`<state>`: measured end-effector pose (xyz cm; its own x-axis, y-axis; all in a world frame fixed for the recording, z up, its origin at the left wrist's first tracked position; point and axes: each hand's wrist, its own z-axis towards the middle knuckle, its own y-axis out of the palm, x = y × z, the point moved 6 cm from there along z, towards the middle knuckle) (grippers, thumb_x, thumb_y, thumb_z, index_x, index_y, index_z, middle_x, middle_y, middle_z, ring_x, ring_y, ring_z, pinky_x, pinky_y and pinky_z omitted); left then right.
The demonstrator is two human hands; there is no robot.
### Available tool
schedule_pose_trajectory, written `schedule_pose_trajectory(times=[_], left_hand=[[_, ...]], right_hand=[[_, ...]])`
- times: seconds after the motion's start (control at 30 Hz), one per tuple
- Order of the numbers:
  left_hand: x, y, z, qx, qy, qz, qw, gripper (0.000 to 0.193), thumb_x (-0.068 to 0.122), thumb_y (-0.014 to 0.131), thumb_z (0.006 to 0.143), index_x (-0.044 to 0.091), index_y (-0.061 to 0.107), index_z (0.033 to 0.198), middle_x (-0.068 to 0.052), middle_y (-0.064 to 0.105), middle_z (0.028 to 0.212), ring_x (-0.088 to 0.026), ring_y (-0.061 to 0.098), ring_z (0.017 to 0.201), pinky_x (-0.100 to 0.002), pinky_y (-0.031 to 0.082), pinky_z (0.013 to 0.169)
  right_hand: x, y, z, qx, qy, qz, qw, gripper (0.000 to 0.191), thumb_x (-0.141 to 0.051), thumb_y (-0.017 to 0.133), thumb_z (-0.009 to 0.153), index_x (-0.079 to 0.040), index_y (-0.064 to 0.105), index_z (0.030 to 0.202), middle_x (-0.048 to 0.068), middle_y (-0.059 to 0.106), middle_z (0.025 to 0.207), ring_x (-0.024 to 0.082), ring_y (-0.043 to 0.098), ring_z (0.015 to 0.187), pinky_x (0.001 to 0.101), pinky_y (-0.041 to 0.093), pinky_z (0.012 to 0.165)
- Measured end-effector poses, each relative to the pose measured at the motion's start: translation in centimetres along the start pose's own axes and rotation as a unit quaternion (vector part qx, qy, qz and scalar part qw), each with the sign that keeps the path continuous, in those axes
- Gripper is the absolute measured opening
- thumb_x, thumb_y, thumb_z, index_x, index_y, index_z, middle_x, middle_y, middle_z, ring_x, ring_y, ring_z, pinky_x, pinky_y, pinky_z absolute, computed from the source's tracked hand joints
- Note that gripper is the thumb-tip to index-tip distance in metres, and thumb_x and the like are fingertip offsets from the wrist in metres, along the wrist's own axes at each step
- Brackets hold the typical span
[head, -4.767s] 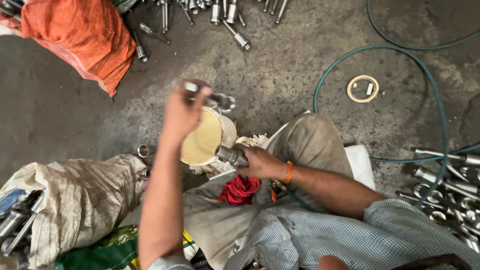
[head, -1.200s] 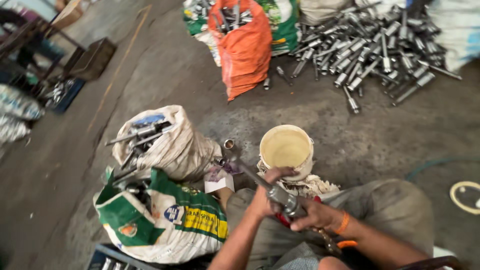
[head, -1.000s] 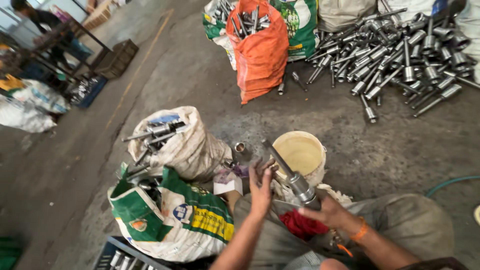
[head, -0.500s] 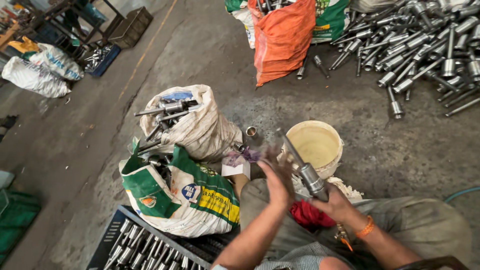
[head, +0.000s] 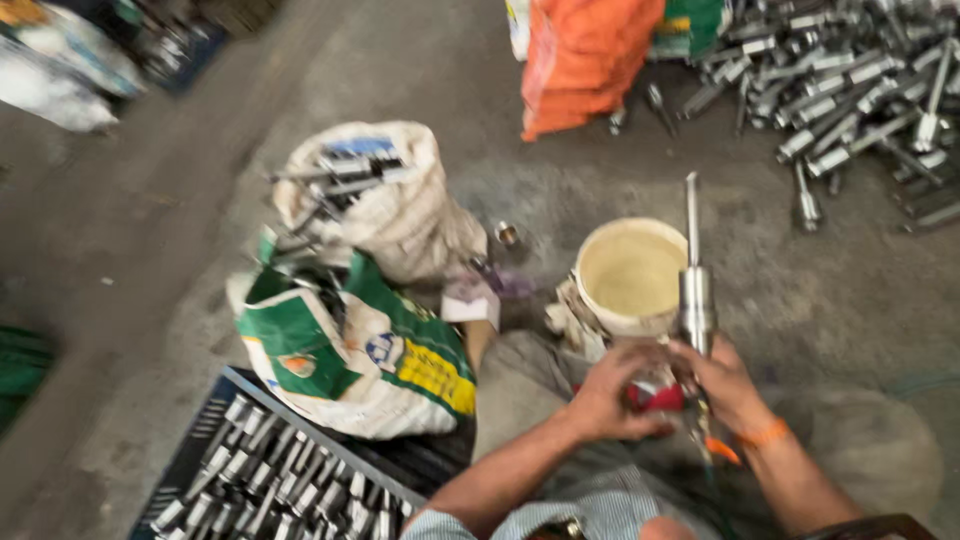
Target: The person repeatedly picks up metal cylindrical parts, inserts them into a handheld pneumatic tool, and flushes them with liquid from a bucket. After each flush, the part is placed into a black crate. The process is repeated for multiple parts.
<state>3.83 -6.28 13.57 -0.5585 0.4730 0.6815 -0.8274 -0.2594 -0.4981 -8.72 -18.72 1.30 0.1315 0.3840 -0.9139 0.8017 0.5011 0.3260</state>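
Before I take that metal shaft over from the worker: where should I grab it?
Grip the thick cylindrical body from the far side, just above the right hand. The shaft stands upright; its thin rod on top looks too slim to hold firmly, and both hands crowd its base.

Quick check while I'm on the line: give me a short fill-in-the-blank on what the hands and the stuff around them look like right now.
1. The right hand holds a metal shaft that stands ____.
2. Just behind the hands sits a cream-coloured ____.
3. The left hand rests beside a ____ cloth on the lap.
4. The dark crate at lower left holds rows of ____ parts.

Missing words: upright; bucket; red; metal
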Motion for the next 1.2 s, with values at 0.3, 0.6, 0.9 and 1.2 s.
schedule_pose_trajectory(times=[0.3, 0.6, 0.9, 1.2], left_hand=[[-1.0, 6.7, -3.4, -0.118, -0.044, -0.068, 0.99, 0.036, 0.028, 0.082, 0.089, 0.013, 0.069, 0.118, -0.008, 0.07, 0.11, -0.027, 0.071, 0.096, -0.037, 0.059, 0.081], [-7.4, 11.2, -3.3, -0.122, -0.245, -0.329, 0.904, 0.047, 0.033, 0.081, 0.086, 0.001, 0.06, 0.113, -0.007, 0.066, 0.094, -0.015, 0.062, 0.085, -0.032, 0.054, 0.077], [-9.7, 15.6, -1.0, -0.237, -0.18, -0.676, 0.674, 0.055, 0.05, 0.06, 0.101, 0.002, 0.061, 0.128, -0.013, 0.068, 0.122, -0.025, 0.064, 0.117, -0.038, 0.051, 0.106], [-14.2, 14.4, -3.2, -0.129, -0.196, -0.743, 0.626, 0.042, 0.039, 0.053, 0.111, -0.001, 0.063, 0.102, -0.023, 0.072, 0.118, -0.034, 0.067, 0.124, -0.045, 0.049, 0.111]], right_hand=[[1.1, -2.0, -2.9, 0.142, -0.061, -0.012, 0.988, 0.014, -0.012, 0.07, 0.095, -0.009, 0.058, 0.098, -0.003, 0.053, 0.064, 0.007, 0.048, 0.05, 0.0252, 0.038, 0.045], [2.1, -5.2, -8.4, 0.183, 0.055, 0.046, 0.981, 0.016, -0.014, 0.071, 0.092, -0.006, 0.06, 0.099, -0.004, 0.05, 0.063, 0.006, 0.045, 0.048, 0.0235, 0.034, 0.041], [4.2, -2.6, -9.8, 0.043, 0.186, -0.053, 0.98, 0.019, -0.023, 0.07, 0.093, -0.01, 0.057, 0.09, 0.0, 0.052, 0.062, 0.009, 0.046, 0.048, 0.0251, 0.034, 0.04], [2.7, -1.1, -8.4, 0.07, -0.144, -0.517, 0.841, 0.044, -0.032, 0.062, 0.104, -0.002, 0.056, 0.136, 0.014, 0.07, 0.128, 0.029, 0.071, 0.115, 0.0401, 0.056, 0.098]])
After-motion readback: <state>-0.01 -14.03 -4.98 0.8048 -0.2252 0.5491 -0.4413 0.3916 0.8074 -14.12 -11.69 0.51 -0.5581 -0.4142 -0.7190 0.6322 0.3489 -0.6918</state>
